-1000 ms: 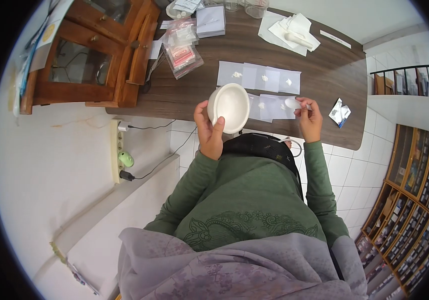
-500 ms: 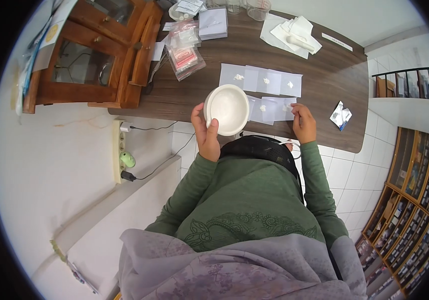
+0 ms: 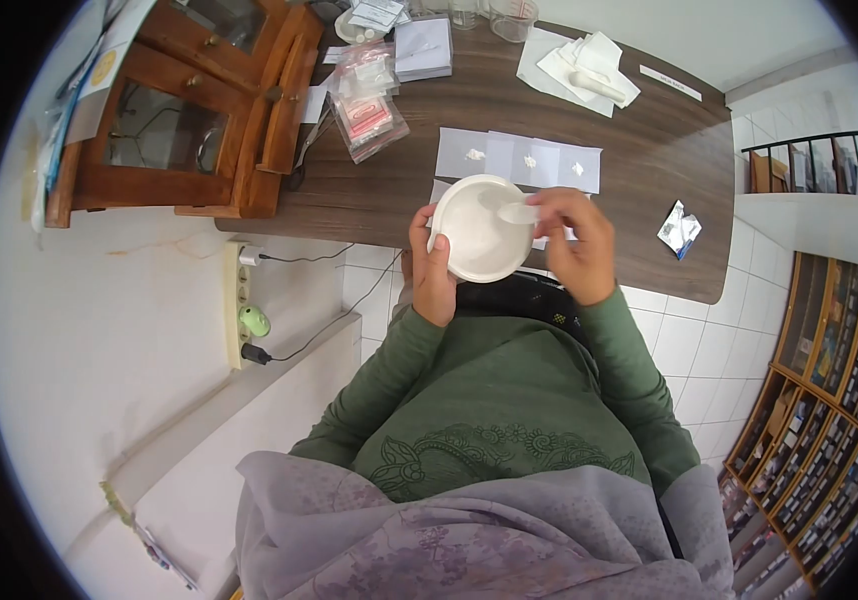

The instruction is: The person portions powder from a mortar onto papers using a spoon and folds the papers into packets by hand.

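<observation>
My left hand (image 3: 434,275) grips the side of a white mortar (image 3: 482,262), thumb over the rim. The mortar is tilted so its inside faces me, above the table's near edge. My right hand (image 3: 579,245) is closed on a translucent plastic scraper (image 3: 517,211), which reaches into the mortar's right side. Behind the mortar lie several white paper squares (image 3: 454,140) with small heaps of white powder (image 3: 530,161) on those in the back row. The front row of papers is mostly hidden by the mortar and my right hand.
A white pestle (image 3: 597,86) rests on crumpled tissue (image 3: 604,52) at the back right. An opened sachet (image 3: 680,231) lies near the right edge. Plastic bags (image 3: 369,115), a paper stack (image 3: 423,48) and a measuring cup (image 3: 514,20) stand at the back. A wooden cabinet (image 3: 174,110) borders the left.
My right hand has moved left and up from the front papers to the mortar, with the scraper now visible in it. My left hand has shifted the mortar slightly right.
</observation>
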Available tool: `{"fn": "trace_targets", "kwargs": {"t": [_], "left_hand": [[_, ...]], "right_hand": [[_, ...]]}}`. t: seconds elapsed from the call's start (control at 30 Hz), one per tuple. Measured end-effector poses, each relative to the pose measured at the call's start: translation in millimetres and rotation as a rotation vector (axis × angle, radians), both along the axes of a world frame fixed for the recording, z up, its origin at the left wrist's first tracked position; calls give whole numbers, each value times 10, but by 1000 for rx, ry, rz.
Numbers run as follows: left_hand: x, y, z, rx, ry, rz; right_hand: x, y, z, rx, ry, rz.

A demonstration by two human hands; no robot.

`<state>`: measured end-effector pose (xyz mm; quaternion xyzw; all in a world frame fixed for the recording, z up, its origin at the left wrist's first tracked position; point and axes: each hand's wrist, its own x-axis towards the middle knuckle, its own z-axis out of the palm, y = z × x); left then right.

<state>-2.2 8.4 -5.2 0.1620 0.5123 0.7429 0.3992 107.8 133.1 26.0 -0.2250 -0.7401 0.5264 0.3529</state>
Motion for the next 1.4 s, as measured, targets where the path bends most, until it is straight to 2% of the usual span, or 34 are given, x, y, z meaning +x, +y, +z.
{"fn": "trace_targets", "kwargs": {"t": [0.1,0.2,0.33,0.63,0.73,0.83,0.93,1.03,1.13,1.23,1.4], "left_hand": [[16,0,-11,58,-11,-21],[2,4,-69,36,100,-37],[-5,-3,-91,7,93,-13],[-7,-30,-80,6,106,-34],[2,-16,-4,21,197,-66],[12,3,66,20,247,-81],[-13,17,91,31,264,-88],[-30,20,73,30,299,-78],[-15,28,65,43,315,-74],[-11,50,86,63,322,-89],[-16,62,61,50,317,-86]], "right_hand": [[-211,-68,19,229,-69,10],[-339,-104,19,224,-70,33],[-397,-119,3,215,-58,113],[-289,-32,52,119,-173,469],[-301,-53,88,199,1,232],[-331,-57,114,277,1,229],[-293,-46,90,321,-72,370],[-232,-15,96,311,-83,389],[-218,14,183,294,-5,166],[-282,-14,178,425,-40,77],[-305,-38,93,383,-56,78]]}}
